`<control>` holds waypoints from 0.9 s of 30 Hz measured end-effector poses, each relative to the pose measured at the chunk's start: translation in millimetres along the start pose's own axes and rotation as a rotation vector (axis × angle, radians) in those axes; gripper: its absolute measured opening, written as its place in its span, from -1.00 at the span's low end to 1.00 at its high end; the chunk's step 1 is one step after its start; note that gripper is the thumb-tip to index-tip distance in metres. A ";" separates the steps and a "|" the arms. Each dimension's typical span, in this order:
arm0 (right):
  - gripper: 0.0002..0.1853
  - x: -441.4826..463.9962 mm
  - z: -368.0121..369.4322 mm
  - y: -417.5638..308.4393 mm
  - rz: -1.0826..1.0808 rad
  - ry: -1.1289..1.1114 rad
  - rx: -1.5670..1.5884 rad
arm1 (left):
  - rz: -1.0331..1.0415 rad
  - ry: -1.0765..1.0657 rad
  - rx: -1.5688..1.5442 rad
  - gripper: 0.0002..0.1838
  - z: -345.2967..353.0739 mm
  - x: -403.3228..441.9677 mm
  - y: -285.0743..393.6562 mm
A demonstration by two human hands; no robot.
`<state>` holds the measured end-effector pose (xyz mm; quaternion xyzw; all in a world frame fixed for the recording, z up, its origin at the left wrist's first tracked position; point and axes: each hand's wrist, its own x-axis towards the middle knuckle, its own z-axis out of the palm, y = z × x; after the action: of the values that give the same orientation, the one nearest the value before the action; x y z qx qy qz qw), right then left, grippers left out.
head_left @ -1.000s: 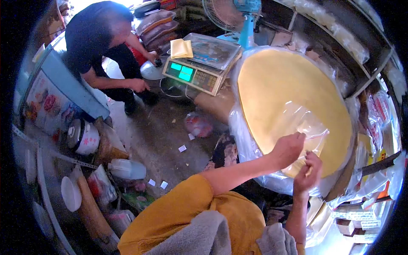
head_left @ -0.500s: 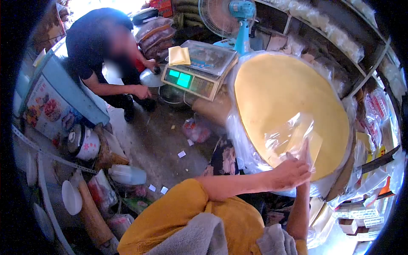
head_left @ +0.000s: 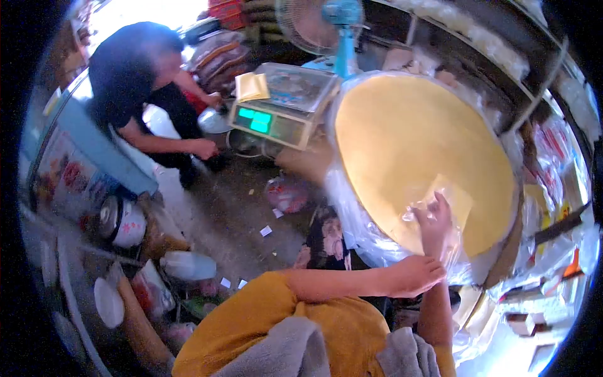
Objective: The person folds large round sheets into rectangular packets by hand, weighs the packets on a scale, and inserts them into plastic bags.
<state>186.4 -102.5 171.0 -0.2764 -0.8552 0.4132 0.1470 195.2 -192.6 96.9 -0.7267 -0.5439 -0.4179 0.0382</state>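
At the far left, a white rice cooker with pink flowers (head_left: 130, 225) sits below a pale blue cabinet (head_left: 116, 160), and a person in dark clothes (head_left: 129, 75) bends over beside it. Next comes a boxy scale with a green-lit display (head_left: 286, 129), a folded pale-yellow piece (head_left: 251, 87) on top and a light-blue fan (head_left: 344, 47) behind. Nearer me, the left hand (head_left: 411, 275) has its fingers curled tight on the lower end of a clear, thin plastic bag (head_left: 451, 254), right against the other wrist, hiding part of it. The right hand (head_left: 433, 220) is up inside the bag, fingers loosely spread, grasping nothing I can see. Both bag and hand hang over the near part of a big round yellow top (head_left: 414, 138), covering some of a flat yellow square (head_left: 463, 196) there.
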 end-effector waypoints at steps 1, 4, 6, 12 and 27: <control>0.02 3.0 6.3 19.5 -0.209 0.091 -0.136 | 0.042 -0.001 -0.014 -0.73 10.9 -1.2 4.5; 0.01 -0.7 8.4 0.6 -0.226 0.134 -0.150 | 0.100 -0.034 -0.018 -0.74 20.8 -8.4 20.9; -0.05 9.5 8.8 -10.3 -0.018 0.073 -0.178 | -0.075 -0.131 -0.199 -0.74 -2.2 -7.4 23.2; -0.30 77.0 127.5 97.2 -0.119 0.037 -0.421 | -0.183 0.257 0.178 -0.89 -56.5 -8.7 -25.7; -0.71 76.0 148.3 176.4 -0.613 0.001 -0.288 | -0.285 0.284 0.408 -0.79 -61.5 -11.5 -54.3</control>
<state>116.1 -60.9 -57.5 -0.0244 -0.9479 0.2247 0.2243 115.1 -210.7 107.7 -0.5545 -0.7027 -0.3983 0.2004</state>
